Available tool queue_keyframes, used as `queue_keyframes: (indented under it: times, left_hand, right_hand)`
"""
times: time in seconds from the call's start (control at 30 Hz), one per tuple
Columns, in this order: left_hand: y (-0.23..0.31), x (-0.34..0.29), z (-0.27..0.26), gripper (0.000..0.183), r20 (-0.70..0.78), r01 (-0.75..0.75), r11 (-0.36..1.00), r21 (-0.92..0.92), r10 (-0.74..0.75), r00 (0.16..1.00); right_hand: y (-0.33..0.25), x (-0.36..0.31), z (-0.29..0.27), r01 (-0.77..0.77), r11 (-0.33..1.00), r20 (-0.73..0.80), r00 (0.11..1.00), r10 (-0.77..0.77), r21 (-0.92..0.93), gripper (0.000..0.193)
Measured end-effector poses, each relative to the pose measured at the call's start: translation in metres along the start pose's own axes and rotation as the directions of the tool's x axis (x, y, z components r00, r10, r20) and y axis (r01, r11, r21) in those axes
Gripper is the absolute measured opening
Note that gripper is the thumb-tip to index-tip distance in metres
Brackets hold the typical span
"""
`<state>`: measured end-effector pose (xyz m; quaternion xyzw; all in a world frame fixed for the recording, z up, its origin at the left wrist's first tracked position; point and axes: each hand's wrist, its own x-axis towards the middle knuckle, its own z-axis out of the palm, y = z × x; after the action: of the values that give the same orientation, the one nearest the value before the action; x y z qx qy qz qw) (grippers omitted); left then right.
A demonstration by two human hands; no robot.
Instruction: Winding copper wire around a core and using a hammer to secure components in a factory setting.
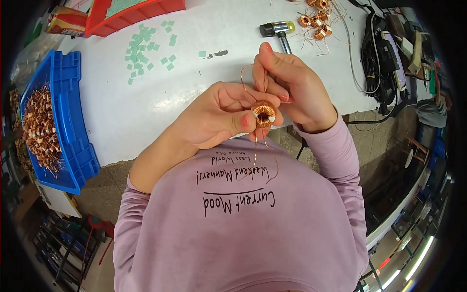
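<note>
While, in the head view, the left hand (214,114) pinches a shiny ring-shaped copper coil (263,105) between thumb and fingers over the white counter's (121,107) near side, the right hand's (290,78) fingers appear to pinch a thin copper wire (242,74) just beyond. Winding looks done; the long wire ends seem not yet finished. The coil's turns sit close, with white pieces (272,118) at left and right.

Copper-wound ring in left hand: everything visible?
Shiny copper-coloured ring coil, tightly wound, dark centre opening facing the camera, pale patches at both sides. The bare left hand holds it between thumb and fingers. One wire lead curves toward the bare right hand; others dangle before the pale purple shirt.
</note>
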<state>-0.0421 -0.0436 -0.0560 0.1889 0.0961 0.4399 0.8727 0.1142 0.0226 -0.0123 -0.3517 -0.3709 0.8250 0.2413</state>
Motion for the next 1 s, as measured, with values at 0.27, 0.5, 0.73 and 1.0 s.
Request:
queue_keyframes:
  times: [0.27, 0.5, 0.73, 1.0]
  left_hand:
    - [0.000, 0.000, 0.000, 0.043, 0.020, 0.030, 0.999, -0.037, -0.030, 0.999]
    - [0.000, -0.001, 0.001, 0.049, -0.067, 0.044, 0.999, 0.013, -0.043, 0.997]
    - [0.004, 0.001, 0.006, 0.053, -0.216, -0.104, 0.991, 0.085, 0.121, 0.969]
    - [0.017, 0.000, -0.001, 0.050, -0.212, -0.084, 0.988, 0.132, 0.111, 0.971]
  right_hand:
    - [0.003, 0.001, -0.002, -0.014, 1.000, 0.040, 0.999, 0.014, 0.017, 0.045]
    - [0.001, -0.002, 0.004, -0.054, 0.997, -0.101, 0.994, 0.048, -0.055, 0.045]
    - [0.010, -0.040, 0.005, 0.588, 0.687, -0.170, 0.694, -0.700, -0.426, 0.019]
    - [0.005, -0.059, 0.005, 0.483, -0.050, 0.414, 0.686, -0.598, -0.874, 0.015]
